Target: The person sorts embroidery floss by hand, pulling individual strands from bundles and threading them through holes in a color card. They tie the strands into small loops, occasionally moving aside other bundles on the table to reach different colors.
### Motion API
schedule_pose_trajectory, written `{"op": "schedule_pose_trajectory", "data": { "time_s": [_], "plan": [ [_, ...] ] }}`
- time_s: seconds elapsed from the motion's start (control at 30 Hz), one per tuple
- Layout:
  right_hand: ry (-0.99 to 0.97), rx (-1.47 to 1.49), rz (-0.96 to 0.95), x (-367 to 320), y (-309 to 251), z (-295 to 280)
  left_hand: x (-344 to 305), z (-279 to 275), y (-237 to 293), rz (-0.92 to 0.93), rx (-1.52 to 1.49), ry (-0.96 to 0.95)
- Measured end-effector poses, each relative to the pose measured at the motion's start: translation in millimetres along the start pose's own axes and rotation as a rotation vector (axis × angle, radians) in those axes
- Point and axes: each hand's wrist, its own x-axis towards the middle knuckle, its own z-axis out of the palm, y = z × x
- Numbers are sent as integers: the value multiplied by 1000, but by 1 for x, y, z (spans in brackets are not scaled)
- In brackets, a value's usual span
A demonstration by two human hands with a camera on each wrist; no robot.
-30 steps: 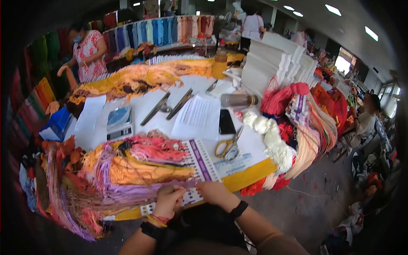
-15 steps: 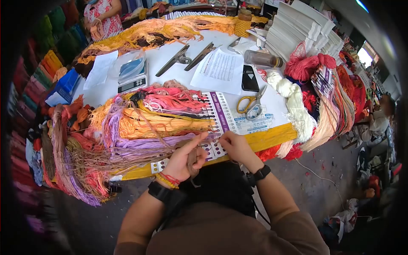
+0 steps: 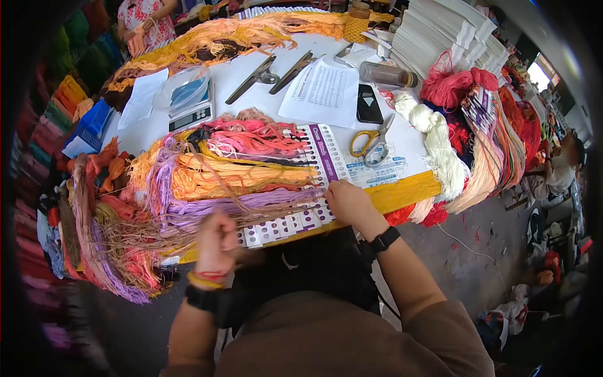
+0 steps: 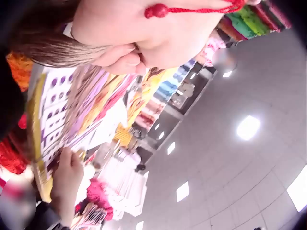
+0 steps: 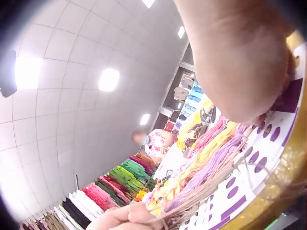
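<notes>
My left hand (image 3: 215, 244), blurred in the head view, is curled at the table's front edge, left of the punched card. In the left wrist view its fingers grip a bundle of brown thread (image 4: 62, 51). My right hand (image 3: 349, 202) has its fingers curled at the white punched card (image 3: 326, 157) with a purple strip, holding it where threads meet the holes; its fingertips are hidden. Purple thread (image 3: 251, 204), orange thread (image 3: 245, 176) and pink thread (image 3: 257, 143) run leftward from the card. Strands of brown thread cross below the purple ones.
Scissors (image 3: 372, 147), a phone (image 3: 369, 104), printed paper (image 3: 321, 94) and two large clips (image 3: 254, 78) lie beyond the card. A scale (image 3: 191, 116) stands at left. White skeins (image 3: 443, 151) hang over the right edge. Another person (image 3: 147, 25) stands at the far left.
The view has tilted down. My left hand has moved left and toward me, away from the card, while the right hand has stayed at the card.
</notes>
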Motion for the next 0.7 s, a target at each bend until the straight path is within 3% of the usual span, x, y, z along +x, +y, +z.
{"op": "schedule_pose_trajectory", "data": {
  "time_s": [0.03, 0.1, 0.17, 0.23, 0.3, 0.37, 0.5, 0.57, 0.7],
  "plan": [
    [-2, 17, 57, 2, 3, 5, 0, -28, 14, 50, -19, -46],
    [1, 32, 116, 2, 2, 9, -22, -42, 57, 173, 71, 116],
    [-14, 118, 89, 2, -2, 9, -31, -40, 78, 426, 211, 381],
    [2, 107, 95, 1, -1, 8, -22, -76, 106, 574, 164, 539],
    [26, 133, 65, 2, 1, 14, -23, -82, 109, 553, 79, 475],
    [30, 129, 69, 3, -1, 14, -29, -55, 91, 440, 279, 338],
    [-14, 180, 86, -1, -6, 4, -28, 2, 36, 276, 404, -59],
    [-46, 205, 98, -3, -6, 3, -23, 25, 12, 197, 465, -136],
    [71, 347, 120, -4, 0, 9, -4, 49, -23, 179, 456, -223]
  ]
}}
